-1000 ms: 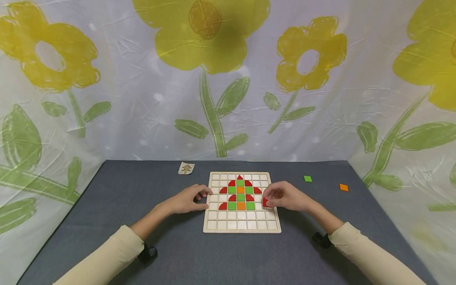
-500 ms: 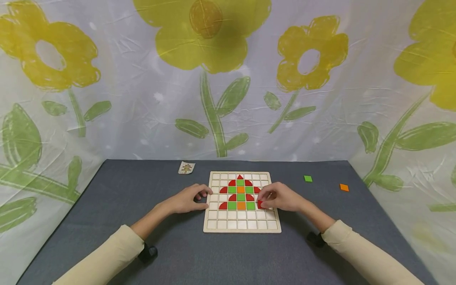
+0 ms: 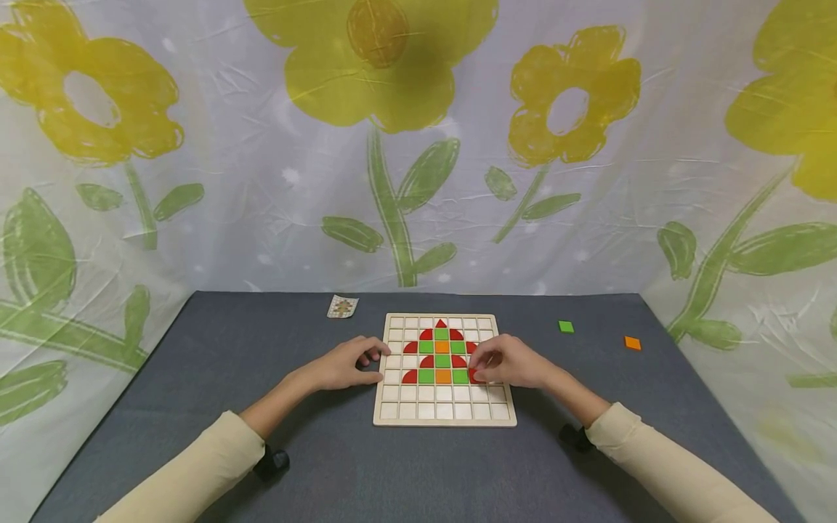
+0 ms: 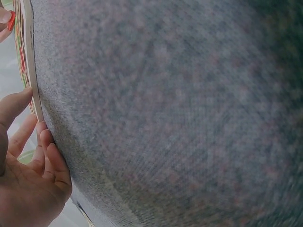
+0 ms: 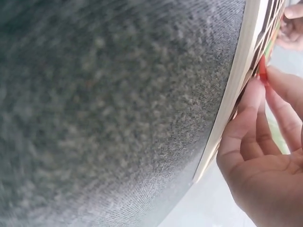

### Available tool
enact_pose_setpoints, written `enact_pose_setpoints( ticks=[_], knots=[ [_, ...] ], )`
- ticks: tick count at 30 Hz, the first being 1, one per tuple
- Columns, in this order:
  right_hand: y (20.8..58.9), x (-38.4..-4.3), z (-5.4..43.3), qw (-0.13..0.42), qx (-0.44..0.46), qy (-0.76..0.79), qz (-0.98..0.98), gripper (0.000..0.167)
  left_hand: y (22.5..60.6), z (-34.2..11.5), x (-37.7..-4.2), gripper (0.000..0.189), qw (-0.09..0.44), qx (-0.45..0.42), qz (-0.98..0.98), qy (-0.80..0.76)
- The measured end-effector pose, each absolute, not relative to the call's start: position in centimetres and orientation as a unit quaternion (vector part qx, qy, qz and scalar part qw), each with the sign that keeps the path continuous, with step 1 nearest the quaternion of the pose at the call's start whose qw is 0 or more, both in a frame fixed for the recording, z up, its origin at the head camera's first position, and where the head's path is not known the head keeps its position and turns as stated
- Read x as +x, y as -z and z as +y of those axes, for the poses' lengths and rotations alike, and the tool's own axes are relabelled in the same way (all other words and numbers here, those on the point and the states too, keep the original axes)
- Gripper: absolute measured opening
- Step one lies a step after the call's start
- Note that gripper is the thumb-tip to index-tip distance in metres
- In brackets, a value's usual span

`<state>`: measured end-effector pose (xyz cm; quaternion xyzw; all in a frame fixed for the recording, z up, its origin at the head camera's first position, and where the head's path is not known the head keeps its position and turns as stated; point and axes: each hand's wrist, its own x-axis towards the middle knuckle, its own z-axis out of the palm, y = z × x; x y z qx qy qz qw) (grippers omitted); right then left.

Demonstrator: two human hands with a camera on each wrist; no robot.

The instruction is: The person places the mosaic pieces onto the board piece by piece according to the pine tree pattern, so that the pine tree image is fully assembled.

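A wooden grid board [image 3: 445, 421] lies on the table with red, green and orange tiles laid in its cells as a stepped tree shape. My right hand [image 3: 513, 361] pinches a red tile [image 5: 262, 70] between thumb and fingertips, low over the board at the right end of the lowest tiled row. In the head view the fingers partly hide that tile. At the board's left side, my left hand [image 3: 341, 365] rests its thumb and index fingertip against the rim, with the fingers loosely bent.
A green tile [image 3: 565, 327] and an orange tile [image 3: 632, 343] lie apart on the dark tabletop [image 3: 386, 479] to the right. Behind the board's left corner is a small patterned card [image 3: 343, 306]. A flower-printed cloth [image 3: 281, 247] hangs along the back and sides.
My right hand has moved left over the board with the red tile, from the board's right side to beside the green tile of the lowest tiled row. The left hand has stayed put.
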<state>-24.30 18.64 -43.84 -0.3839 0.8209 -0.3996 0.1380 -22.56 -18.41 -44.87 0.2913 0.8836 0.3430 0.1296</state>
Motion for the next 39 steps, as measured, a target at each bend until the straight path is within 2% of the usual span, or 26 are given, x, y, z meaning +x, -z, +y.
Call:
enact_pose_setpoints(
  ticks=[8,39],
  knots=[
    [44.06,-24.25,18.53,0.122,-0.395,0.385,0.825,0.006,44.94,-18.43,-22.52,0.040,0.129,0.292,0.883,-0.344],
    [43.95,-24.19,18.29,0.130,-0.376,0.366,0.841,0.007,44.98,-18.26,-22.77,0.040,0.127,0.288,0.885,-0.343]
  ],
)
